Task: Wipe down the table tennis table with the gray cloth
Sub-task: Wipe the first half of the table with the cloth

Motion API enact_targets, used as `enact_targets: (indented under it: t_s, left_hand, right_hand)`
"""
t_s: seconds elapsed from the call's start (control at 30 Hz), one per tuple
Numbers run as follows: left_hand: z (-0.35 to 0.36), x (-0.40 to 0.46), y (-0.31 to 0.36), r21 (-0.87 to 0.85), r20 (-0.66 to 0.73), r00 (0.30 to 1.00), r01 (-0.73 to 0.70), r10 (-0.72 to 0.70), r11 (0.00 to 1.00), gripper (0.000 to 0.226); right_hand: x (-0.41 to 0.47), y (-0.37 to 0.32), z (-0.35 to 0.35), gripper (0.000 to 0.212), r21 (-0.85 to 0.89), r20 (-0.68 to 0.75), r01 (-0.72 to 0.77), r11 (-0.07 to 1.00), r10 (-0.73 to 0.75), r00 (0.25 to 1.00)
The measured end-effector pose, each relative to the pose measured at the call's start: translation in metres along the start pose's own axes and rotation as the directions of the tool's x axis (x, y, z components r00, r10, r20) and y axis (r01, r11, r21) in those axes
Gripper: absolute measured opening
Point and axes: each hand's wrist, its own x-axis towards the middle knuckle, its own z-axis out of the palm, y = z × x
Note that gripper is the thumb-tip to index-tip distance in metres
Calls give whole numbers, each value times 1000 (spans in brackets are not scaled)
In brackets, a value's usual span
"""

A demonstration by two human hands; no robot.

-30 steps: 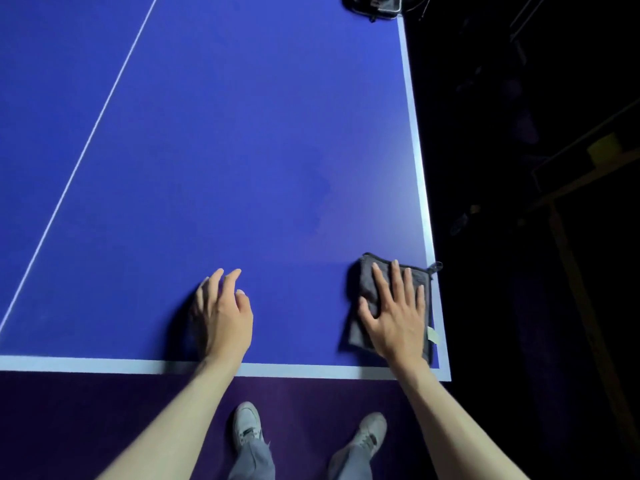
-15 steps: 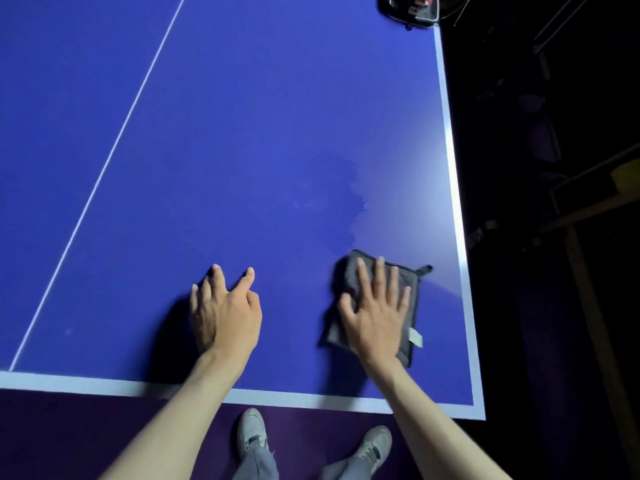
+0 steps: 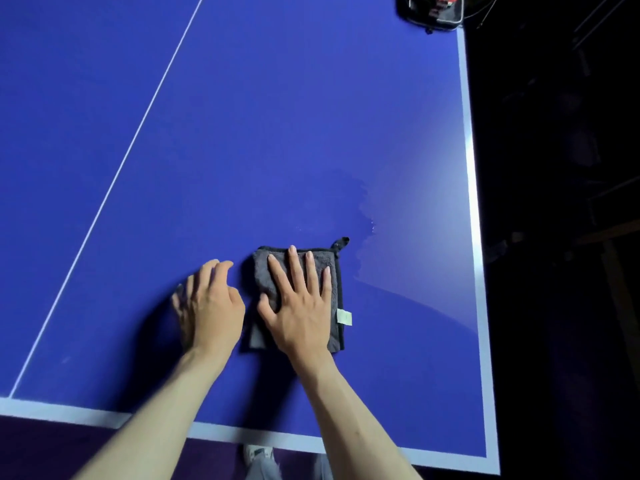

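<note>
**Flat right palm on the folded gray cloth, near the table's right corner**

You are looking down on one table tennis table [image 3: 277, 116], the largest thing in view. Its top is a smooth, matte blue board with a faint sheen where light falls toward the right side. Three white lines show on it: a thin centre line [image 3: 138, 133] running away from you on the left, a broad end line [image 3: 242, 434] along the near edge, and a side line [image 3: 471, 168] down the right edge. A slightly darker, damp-looking patch [image 3: 346, 202] with an uneven edge sits just beyond the cloth.

Your two bare forearms reach in from below. Your right hand [image 3: 301, 306] lies palm down on the gray cloth [image 3: 266, 278], fingers straight and spread, pressing it flat against the board. Your left hand [image 3: 211, 303] rests on the bare blue surface just beside the cloth's left edge, fingers loosely bent and holding nothing; its fingertips are blurred.

The one cloth is a folded rectangle of soft, napped fabric with a dark bound edge, lying in the near right part of the table, apart from both white borders. A small hanging loop [image 3: 342, 243] sticks out at its far right corner, and a pale label [image 3: 344, 317] pokes from its right side.

At the far right corner sits one dark object with red parts [image 3: 433, 12], too cropped to identify. The room around the table is dark. A purple floor [image 3: 52, 445] shows below the near edge, with one pale shoe [image 3: 258, 455] in view.
</note>
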Motion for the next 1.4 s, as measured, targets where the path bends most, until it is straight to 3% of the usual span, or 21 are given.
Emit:
enact_targets:
  t_s: [0.3, 0.47, 0.7, 0.83, 1.07, 1.23, 1.4]
  left_hand:
    - [27, 72, 58, -34, 92, 996, 17, -14, 999, 49]
    - [44, 90, 60, 81, 189, 982, 10, -25, 997, 50]
    - [50, 85, 63, 66, 149, 988, 15, -25, 998, 51]
    - [50, 89, 61, 37, 179, 983, 29, -35, 999, 54]
    - [20, 104, 54, 143, 202, 979, -51, 22, 988, 46]
    - [5, 142, 51, 87, 107, 989, -108, 99, 990, 36]
    - [11, 174, 57, 45, 164, 982, -107, 98, 993, 47]
  right_hand:
    - [-7, 216, -79, 77, -196, -15, -145, 970, 145, 989]
    - [-6, 280, -101, 76, -230, 54, -82, 970, 97, 994]
    - [13, 238, -85, 80, -248, 19, -96, 964, 104, 994]
    - [61, 149, -52, 76, -162, 65, 12, 987, -2, 998]
    - [118, 12, -4, 71, -109, 44, -49, 993, 55, 998]
    - [119, 23, -7, 70, -67, 41, -45, 997, 47, 998]
    - [117, 79, -30, 71, -55, 33, -58, 997, 60, 998]
